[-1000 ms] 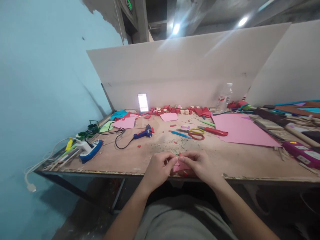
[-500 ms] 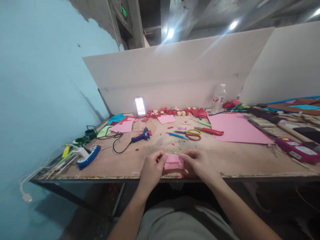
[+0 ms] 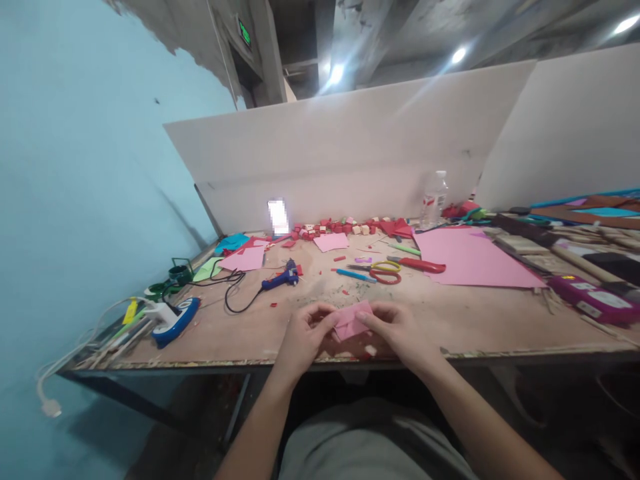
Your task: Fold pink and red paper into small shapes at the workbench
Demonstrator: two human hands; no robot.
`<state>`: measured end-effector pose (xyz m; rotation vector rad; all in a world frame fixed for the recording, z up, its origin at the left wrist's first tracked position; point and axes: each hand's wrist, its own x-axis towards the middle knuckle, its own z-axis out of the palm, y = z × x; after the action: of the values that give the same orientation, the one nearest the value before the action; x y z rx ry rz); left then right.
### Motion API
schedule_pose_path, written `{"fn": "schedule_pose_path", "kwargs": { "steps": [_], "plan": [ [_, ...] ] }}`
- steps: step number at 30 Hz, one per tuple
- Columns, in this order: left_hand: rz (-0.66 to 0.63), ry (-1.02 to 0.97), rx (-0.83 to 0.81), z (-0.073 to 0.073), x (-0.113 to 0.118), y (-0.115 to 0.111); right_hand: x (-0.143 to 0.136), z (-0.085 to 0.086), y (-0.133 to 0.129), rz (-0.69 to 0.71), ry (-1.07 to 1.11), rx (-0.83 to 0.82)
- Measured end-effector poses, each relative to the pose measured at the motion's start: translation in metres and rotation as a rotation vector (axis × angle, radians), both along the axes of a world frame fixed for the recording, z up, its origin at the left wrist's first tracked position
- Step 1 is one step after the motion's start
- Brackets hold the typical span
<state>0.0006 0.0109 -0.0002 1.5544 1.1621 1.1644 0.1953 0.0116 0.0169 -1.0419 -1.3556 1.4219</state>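
A small folded piece of pink paper (image 3: 352, 323) is held between my hands near the table's front edge, tilted with its right side higher. My left hand (image 3: 309, 337) pinches its left end between thumb and fingers. The thumb of my right hand (image 3: 396, 331) presses on the paper's right part, with the fingers curled behind it. Just beyond the hands lie scissors (image 3: 385, 272) with yellow and red handles, a blue pen-like stick (image 3: 356, 275) and a red-handled cutter (image 3: 417, 265).
A blue glue gun (image 3: 283, 275) with a black cord lies left of centre, near a blue-and-white power strip (image 3: 176, 322). Large pink sheets (image 3: 475, 257) lie to the right, beside a magenta box (image 3: 595, 300). Small red blocks (image 3: 320, 229) and a plastic bottle (image 3: 434, 200) stand at the back.
The folded pink paper has turned from level to tilted, its right side rising. Both hands keep hold of it, and my right thumb lies farther over its face.
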Motion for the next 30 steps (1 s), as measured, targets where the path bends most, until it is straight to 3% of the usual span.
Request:
{"fn": "schedule_pose_path", "kwargs": {
  "steps": [8,14,22,30],
  "plan": [
    [-0.033,0.248,0.167,0.007,0.013,-0.012,-0.001,-0.005,0.003,0.068,0.012,0.021],
    [-0.020,0.357,0.238,0.004,0.015,-0.015,0.000,-0.003,0.003,0.107,0.040,0.060],
    [-0.038,0.209,0.185,0.005,0.009,-0.012,0.003,-0.011,0.004,0.000,0.096,0.028],
    [-0.148,0.002,0.087,0.002,0.000,-0.003,0.005,-0.017,0.007,-0.063,0.090,0.027]
  ]
}}
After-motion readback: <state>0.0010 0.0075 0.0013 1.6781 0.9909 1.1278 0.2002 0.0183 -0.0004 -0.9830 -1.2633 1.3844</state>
